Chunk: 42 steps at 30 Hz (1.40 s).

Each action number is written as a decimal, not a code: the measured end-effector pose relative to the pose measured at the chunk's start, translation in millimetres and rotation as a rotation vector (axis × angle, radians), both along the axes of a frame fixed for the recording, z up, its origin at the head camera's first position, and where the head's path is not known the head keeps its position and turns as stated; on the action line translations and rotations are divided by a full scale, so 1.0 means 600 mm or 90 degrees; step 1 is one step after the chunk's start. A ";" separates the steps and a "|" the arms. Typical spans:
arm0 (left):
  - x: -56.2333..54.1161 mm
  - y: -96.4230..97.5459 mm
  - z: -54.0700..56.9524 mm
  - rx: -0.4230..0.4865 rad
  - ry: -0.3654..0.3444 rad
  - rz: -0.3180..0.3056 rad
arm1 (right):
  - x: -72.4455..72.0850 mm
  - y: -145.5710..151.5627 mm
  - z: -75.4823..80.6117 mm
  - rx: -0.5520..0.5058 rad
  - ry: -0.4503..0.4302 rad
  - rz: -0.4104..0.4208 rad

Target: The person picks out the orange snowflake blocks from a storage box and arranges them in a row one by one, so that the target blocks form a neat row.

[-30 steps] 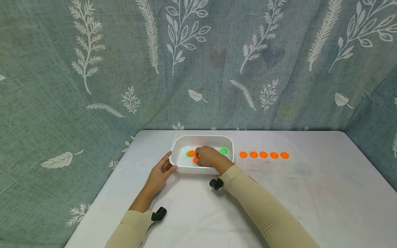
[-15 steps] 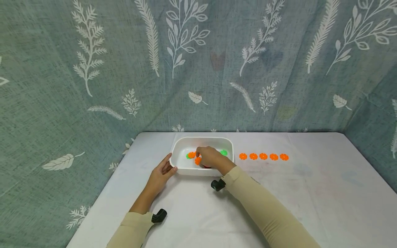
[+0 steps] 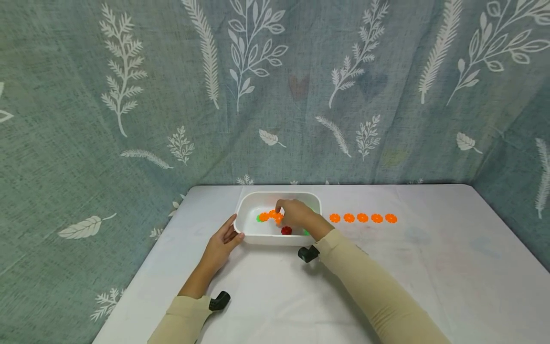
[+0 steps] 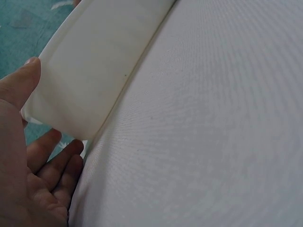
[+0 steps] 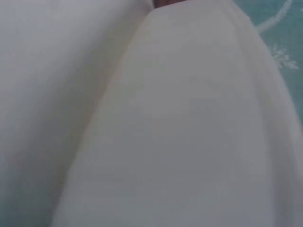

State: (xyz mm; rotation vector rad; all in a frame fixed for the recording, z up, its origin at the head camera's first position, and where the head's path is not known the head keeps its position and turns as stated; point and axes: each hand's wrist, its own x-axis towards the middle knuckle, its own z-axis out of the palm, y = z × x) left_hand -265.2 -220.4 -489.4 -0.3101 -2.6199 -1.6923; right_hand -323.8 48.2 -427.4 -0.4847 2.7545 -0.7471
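Note:
A white tray point(image 3: 253, 239) stands on the table in the head view. My left hand point(image 3: 219, 248) holds its left end, thumb at the front corner and fingers along the side; in the left wrist view the thumb point(image 4: 28, 78) lies against the rim. Inside the tray, my right hand point(image 3: 296, 213) has its fingers bent down and pinches an orange flower-shaped disc point(image 3: 279, 219), partly hidden by the fingertips. Left of it lie more orange discs point(image 3: 264, 217), one over a green disc point(image 3: 259, 219). A dark red disc point(image 3: 286, 231) lies below the right hand.
Several orange discs point(image 3: 363, 218) form a row on the white-covered table point(image 3: 429, 267), right of the tray. Another green disc point(image 3: 306, 232) shows partly beside the right wrist. A patterned green-blue curtain point(image 3: 301, 157) hangs behind the table. The right wrist view shows mostly tray wall point(image 5: 180, 118).
My right hand has moved slightly right and up inside the tray, the orange disc shifting with it. The dark red disc has come into full view. My left hand stays on the tray.

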 end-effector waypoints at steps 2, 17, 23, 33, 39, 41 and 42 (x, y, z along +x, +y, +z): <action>0.000 0.002 -0.001 0.000 -0.001 0.000 | 0.002 0.007 0.004 -0.015 0.014 -0.001; -0.006 0.012 -0.002 0.004 0.003 -0.002 | 0.021 0.070 0.029 -0.119 0.008 -0.035; -0.006 0.006 -0.003 -0.004 -0.002 0.003 | 0.029 0.088 0.040 -0.133 -0.005 -0.061; -0.006 -0.003 0.006 -0.011 -0.034 -0.003 | 0.042 0.118 0.038 -0.141 -0.001 -0.100; 0.009 0.006 0.032 -0.009 -0.034 -0.011 | 0.049 0.142 0.034 -0.142 0.001 -0.112; 0.008 0.005 0.027 -0.005 -0.034 -0.011 | 0.052 0.153 0.032 -0.141 0.002 -0.118; 0.005 0.004 0.022 -0.006 -0.033 -0.012 | 0.053 0.159 0.032 -0.141 0.002 -0.122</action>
